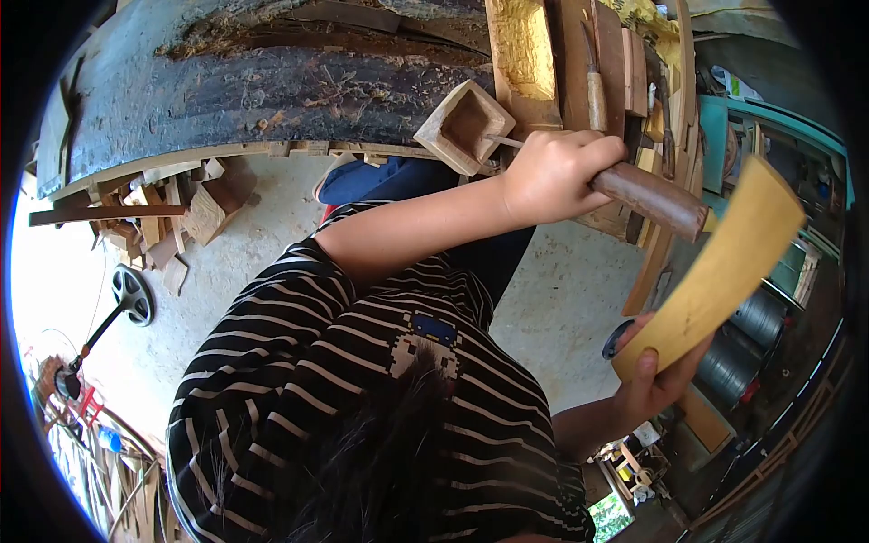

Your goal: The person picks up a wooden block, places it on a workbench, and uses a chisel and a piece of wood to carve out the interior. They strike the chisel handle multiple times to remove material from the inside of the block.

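My left hand (566,172) is wrapped round a chisel with a thick brown wooden handle (661,201). The chisel's thin metal shank (507,141) reaches into the hollow of a small angular wooden block (450,136), which lies at the bench's near edge. Lower right, my right hand (659,376) grips the lower end of a long, flat yellow wooden bat (724,267), thumb across its face. The bat's upper part rises beside the butt of the chisel handle, overlapping it slightly in this view.
A dark, rough timber slab (299,100) spans the far side. Right of the block, another chisel (596,95) lies among boards and a yellow carved piece (525,50). Wood offcuts (213,213) are heaped on the floor at left; metal drums (729,362) stand at right.
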The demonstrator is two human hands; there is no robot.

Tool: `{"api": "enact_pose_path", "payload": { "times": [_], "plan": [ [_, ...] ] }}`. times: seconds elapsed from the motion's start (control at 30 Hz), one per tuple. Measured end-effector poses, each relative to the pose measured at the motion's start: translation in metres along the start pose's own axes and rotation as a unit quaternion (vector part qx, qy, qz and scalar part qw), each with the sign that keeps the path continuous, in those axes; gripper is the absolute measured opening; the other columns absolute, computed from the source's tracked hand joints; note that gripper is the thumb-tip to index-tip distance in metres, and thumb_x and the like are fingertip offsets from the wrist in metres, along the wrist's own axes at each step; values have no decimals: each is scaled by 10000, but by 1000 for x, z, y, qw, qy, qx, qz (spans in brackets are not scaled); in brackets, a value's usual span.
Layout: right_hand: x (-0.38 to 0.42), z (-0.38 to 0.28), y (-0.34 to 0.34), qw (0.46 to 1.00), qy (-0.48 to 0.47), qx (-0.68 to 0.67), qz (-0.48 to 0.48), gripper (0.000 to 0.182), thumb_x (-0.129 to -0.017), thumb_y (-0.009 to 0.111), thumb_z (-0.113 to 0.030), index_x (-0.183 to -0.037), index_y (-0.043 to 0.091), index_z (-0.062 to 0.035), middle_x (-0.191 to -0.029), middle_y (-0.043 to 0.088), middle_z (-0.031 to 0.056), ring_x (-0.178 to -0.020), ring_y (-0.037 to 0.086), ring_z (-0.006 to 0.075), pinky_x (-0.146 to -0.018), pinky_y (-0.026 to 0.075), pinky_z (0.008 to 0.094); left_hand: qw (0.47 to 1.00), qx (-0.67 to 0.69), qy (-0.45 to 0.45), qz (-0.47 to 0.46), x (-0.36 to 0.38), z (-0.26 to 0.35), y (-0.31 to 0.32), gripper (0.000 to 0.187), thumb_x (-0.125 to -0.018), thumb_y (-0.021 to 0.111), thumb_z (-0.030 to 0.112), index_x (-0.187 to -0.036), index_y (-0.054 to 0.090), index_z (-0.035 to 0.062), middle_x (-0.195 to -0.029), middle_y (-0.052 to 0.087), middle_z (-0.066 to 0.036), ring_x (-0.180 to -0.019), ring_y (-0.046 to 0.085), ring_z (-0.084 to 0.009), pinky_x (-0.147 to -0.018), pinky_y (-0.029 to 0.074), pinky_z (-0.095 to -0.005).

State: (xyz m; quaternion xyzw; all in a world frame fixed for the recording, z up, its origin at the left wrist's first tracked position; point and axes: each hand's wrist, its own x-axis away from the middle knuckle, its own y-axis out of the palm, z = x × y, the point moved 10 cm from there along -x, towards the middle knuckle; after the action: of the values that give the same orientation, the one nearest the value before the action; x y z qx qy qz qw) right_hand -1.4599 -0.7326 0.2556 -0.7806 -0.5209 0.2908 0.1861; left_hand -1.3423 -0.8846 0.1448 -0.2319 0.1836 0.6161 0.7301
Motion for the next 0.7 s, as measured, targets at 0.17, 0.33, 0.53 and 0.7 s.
{"api": "enact_pose_path", "payload": {
  "times": [0.17,0.33,0.53,0.7],
  "plan": [
    [-1,-3,-10,998,-38,-49,10,676,-865,520,-223,-1376,196,79,-776,532,175,-595,501,165,-534,420,278,999,-13,-32,-21,1,-6,4,344,-647,730,142,-920,535,69,-777,604,-135,-721,614,-339,-595,502,-399],
    [-3,-5,-9,999,-37,-28,18,662,-872,511,-224,-1373,200,76,-807,536,187,-601,510,168,-524,428,271,998,-20,-65,-12,-1,-12,1,357,-646,733,136,-930,527,68,-774,603,-136,-733,611,-341,-604,500,-400],
    [-5,-5,-16,997,-54,-44,26,645,-871,528,-221,-1361,225,68,-851,546,199,-592,516,171,-508,434,267,996,-11,-85,-10,-5,-17,-1,342,-651,731,133,-913,521,67,-771,597,-136,-728,610,-344,-606,498,-398],
    [-1,-8,-32,991,-51,-96,73,671,-859,553,-209,-1378,229,65,-852,560,208,-571,521,177,-501,433,269,998,-20,-63,-9,0,-12,1,334,-654,730,138,-904,519,69,-766,596,-129,-724,609,-339,-592,497,-402]
  ]
}}
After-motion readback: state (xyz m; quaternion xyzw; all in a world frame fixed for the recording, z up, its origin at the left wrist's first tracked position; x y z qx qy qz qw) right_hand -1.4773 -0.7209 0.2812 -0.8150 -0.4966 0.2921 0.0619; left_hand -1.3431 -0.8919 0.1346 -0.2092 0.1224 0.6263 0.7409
